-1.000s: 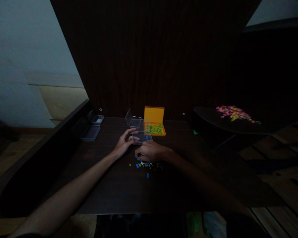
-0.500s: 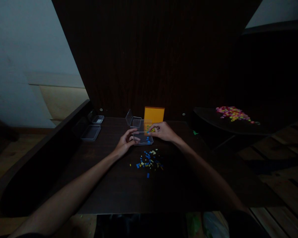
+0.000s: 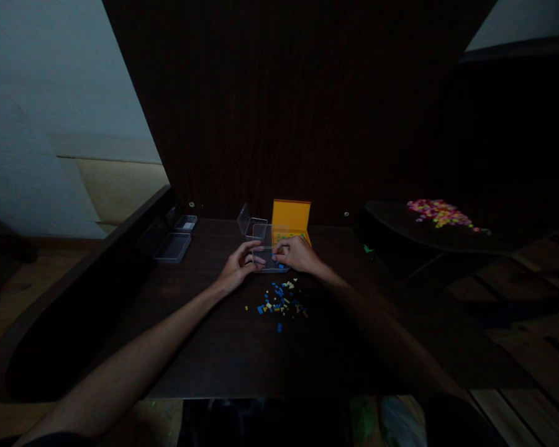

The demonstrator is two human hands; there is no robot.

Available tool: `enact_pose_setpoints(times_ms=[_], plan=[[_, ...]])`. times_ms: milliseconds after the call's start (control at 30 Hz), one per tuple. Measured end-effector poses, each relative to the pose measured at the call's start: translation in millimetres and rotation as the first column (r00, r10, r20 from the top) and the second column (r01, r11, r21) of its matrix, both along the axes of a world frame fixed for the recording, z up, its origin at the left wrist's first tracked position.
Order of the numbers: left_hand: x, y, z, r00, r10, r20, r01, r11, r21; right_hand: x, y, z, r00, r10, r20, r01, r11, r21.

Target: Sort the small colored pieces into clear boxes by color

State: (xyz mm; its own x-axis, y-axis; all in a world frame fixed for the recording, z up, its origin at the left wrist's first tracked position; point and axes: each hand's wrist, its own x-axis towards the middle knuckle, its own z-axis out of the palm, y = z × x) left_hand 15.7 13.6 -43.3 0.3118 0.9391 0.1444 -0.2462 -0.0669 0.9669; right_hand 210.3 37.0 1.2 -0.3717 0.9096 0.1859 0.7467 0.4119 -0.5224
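My left hand (image 3: 240,263) grips the left side of a clear plastic box (image 3: 266,268), with the thumb in front and the fingers curled at its edge. Over the box's right part, my right hand (image 3: 299,253) is closed in a pinch, a small blue toy brick (image 3: 274,255) at its fingertips. Inside the box, near its right front corner, lie a few blue bricks (image 3: 281,267). On the table just in front of the box is a loose pile of small blue, yellow and cream bricks (image 3: 283,302). One blue brick (image 3: 279,327) lies apart, closer to me.
Behind my hands stands an open orange case (image 3: 291,214) with green and yellow pieces in it. Beside it is an open clear box (image 3: 244,218). More clear boxes (image 3: 172,248) sit by the left side panel. Colourful beads (image 3: 440,213) are heaped on the right-hand ledge.
My right hand has moved slightly left and down, from the box's right edge to over its inside. My left hand keeps its hold on the box. The view has shifted slightly.
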Motion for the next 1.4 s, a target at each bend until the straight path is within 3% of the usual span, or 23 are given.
enact_pose_setpoints(times_ms=[200,400,733,933,1100,1267,1400], plan=[[-0.4,-0.3,0.0,1.000,0.001,0.006,-0.001,1.000,0.001,2.4,0.7,2.3,0.999,0.007,-0.047,-0.012,0.994,-0.109],[-0.8,-0.4,0.0,1.000,0.003,0.006,-0.003,1.000,-0.009,4.0,0.0,7.4,1.000,0.014,-0.024,-0.016,0.997,-0.081],[-0.5,-0.5,-0.6,1.000,0.011,0.001,-0.011,1.000,-0.009,10.2,-6.8,22.8,0.981,0.098,0.168,-0.095,0.995,-0.025],[-0.3,-1.3,0.6,1.000,0.017,0.004,-0.017,1.000,-0.019,10.3,-8.8,22.9,0.944,0.174,0.281,-0.171,0.985,-0.035],[-0.5,-1.1,-0.1,1.000,0.016,-0.005,-0.016,1.000,-0.004,11.6,-8.8,23.9,0.925,0.272,0.265,-0.273,0.961,-0.032],[-0.6,-1.8,3.0,0.999,0.028,-0.027,-0.028,1.000,-0.011,2.5,-23.7,40.7,0.908,0.348,0.233,-0.348,0.937,-0.043],[-0.8,-3.2,5.8,0.999,0.032,-0.023,-0.032,0.999,-0.017,-14.5,-45.3,42.2,0.804,0.537,0.255,-0.524,0.843,-0.123]])
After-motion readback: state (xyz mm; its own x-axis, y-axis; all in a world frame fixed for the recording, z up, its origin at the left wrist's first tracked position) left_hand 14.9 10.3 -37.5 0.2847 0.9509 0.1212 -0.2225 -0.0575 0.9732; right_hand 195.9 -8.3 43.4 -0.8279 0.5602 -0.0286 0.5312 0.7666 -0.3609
